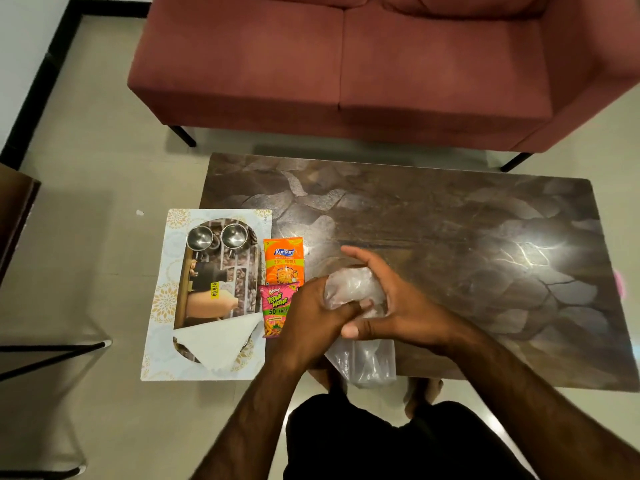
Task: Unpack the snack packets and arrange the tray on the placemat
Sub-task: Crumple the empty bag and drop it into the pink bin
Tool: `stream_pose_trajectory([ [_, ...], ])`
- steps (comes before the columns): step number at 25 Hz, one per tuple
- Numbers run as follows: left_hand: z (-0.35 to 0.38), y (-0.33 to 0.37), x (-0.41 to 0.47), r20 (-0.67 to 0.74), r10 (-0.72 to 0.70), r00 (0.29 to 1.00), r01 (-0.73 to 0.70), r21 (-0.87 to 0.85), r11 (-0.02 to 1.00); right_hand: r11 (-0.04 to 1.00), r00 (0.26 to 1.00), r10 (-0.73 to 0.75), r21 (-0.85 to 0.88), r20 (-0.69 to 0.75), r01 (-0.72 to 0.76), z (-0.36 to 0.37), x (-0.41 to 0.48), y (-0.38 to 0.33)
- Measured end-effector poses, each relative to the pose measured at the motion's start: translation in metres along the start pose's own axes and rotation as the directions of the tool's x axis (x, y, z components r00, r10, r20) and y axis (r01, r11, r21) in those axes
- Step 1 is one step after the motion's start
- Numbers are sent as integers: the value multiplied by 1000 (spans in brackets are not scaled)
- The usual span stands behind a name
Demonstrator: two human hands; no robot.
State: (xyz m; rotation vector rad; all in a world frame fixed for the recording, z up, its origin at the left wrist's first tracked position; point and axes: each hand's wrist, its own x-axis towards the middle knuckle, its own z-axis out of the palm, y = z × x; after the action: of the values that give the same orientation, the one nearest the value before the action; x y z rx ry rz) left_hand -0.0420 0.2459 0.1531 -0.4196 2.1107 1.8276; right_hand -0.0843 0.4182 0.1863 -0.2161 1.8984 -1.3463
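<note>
both hands, left hand [313,318] and right hand [388,306], grip a crumpled clear plastic bag [349,289] at the near edge of the dark patterned table [450,237].

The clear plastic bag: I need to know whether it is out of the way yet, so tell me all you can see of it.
The clear plastic bag is thin, see-through, crinkled film. Both hands bunch its upper part above the table's near edge, while its loose lower end hangs past that edge. Whether anything remains inside cannot be told.

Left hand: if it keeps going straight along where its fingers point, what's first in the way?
The clear plastic bag, already gripped between left hand and right hand; past it, likely the right palm. Depth unclear.
</note>
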Motion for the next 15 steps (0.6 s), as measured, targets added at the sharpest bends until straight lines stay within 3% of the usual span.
stream_pose_trajectory([
  [4, 33, 17, 11, -202, -87, 975, 89, 2, 996, 980, 997, -55, -196, -47, 45, -19, -25, 19],
  [8, 84, 41, 21, 50, -199, 979, 205, -222, 953, 930, 970, -188, -346, -155, 125, -50, -48, 45],
  [12, 165, 67, 28, 232, -355, 906, 414, -297, 860, 916, 930, -257, -374, -262, 147, -117, -86, 72],
  [15, 236, 87, 34, 267, -381, 885, 462, -401, 791, 925, 906, -280, -343, -319, 165, -172, -126, 97],
])
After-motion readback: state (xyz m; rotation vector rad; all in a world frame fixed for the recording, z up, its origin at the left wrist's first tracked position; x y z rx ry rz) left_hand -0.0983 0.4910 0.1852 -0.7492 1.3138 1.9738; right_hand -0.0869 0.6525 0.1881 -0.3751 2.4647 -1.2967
